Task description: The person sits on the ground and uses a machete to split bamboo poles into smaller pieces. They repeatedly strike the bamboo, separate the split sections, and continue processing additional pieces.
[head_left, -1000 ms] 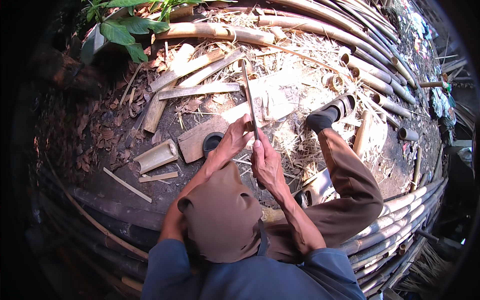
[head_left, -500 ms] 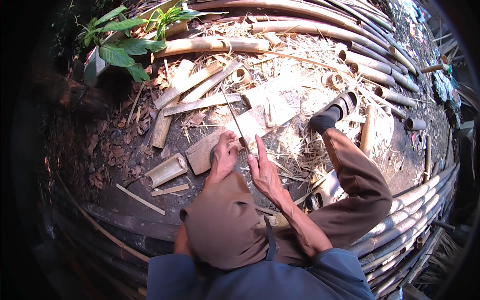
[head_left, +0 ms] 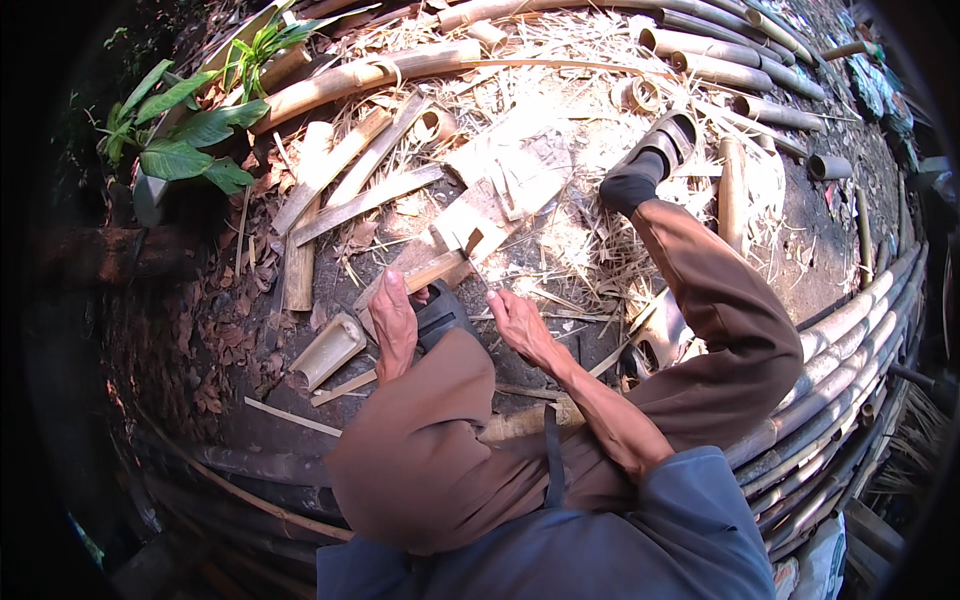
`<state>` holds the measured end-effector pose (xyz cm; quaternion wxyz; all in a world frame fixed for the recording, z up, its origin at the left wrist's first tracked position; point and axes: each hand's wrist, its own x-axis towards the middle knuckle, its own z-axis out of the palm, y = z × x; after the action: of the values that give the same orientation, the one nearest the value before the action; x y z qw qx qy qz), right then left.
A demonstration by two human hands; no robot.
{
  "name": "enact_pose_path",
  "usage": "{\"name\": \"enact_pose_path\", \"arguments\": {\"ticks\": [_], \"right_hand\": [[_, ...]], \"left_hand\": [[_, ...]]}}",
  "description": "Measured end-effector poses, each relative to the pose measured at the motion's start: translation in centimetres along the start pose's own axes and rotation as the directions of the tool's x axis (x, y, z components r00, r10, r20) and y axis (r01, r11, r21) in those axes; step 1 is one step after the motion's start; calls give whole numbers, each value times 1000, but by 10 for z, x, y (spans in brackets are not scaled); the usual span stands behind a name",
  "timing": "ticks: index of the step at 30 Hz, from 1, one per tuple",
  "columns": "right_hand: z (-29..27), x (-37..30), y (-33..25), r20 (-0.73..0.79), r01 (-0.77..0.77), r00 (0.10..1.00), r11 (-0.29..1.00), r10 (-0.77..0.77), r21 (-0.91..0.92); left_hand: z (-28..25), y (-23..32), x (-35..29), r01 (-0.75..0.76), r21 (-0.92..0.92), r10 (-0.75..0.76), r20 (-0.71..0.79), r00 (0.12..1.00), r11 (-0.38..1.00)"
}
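My left hand (head_left: 393, 325) is wrapped round the near end of a split bamboo piece (head_left: 436, 270), thumb side up. My right hand (head_left: 524, 326) is closed on the handle of a dark-bladed knife (head_left: 473, 246), most of the handle being hidden by the fingers. The blade slants up and left and meets or lies just beside the bamboo's far end; contact is unclear. Under them lies a pale, flat wooden board (head_left: 505, 215). Beside my left hand is my sandalled foot (head_left: 440, 312).
Split bamboo strips (head_left: 368, 205) lie beyond my left hand, and a short bamboo tube (head_left: 330, 352) is left of it. Pale shavings (head_left: 600, 240) cover the ground. Long bamboo poles (head_left: 840, 340) are stacked at right. My other foot wears a sandal (head_left: 672, 140).
My right hand has closed on the knife handle, and the blade has shifted to the bamboo end. My left hand has moved left and now holds the bamboo piece. The view has shifted.
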<state>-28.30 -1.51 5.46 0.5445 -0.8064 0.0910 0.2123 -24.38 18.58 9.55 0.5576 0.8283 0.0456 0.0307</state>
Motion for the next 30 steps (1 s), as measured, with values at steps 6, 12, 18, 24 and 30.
{"name": "enact_pose_path", "arguments": {"ticks": [6, 12, 18, 24, 30], "right_hand": [[4, 4, 31, -10, -129, 991, 982, 132, 137], [5, -19, -11, 51, 241, 970, 969, -239, -50], [-8, -3, 31, -10, -40, 999, 996, 40, -78], [-4, 2, 56, -79, -44, 996, 993, 35, -109], [-28, -23, -8, -13, 13, 1000, 1000, -13, 11]], "left_hand": [[-3, 7, 1, 7, -2, -7, 61, 998, 1000], [-15, 2, 7, 16, -21, -14, 84, 996, 1000], [-12, -29, 3, 61, -92, -54, 75, 996, 994], [-26, -29, 13, 115, -150, -107, 62, 992, 982], [13, 6, 30, 199, -667, -127, 155, 980, 718]]}}
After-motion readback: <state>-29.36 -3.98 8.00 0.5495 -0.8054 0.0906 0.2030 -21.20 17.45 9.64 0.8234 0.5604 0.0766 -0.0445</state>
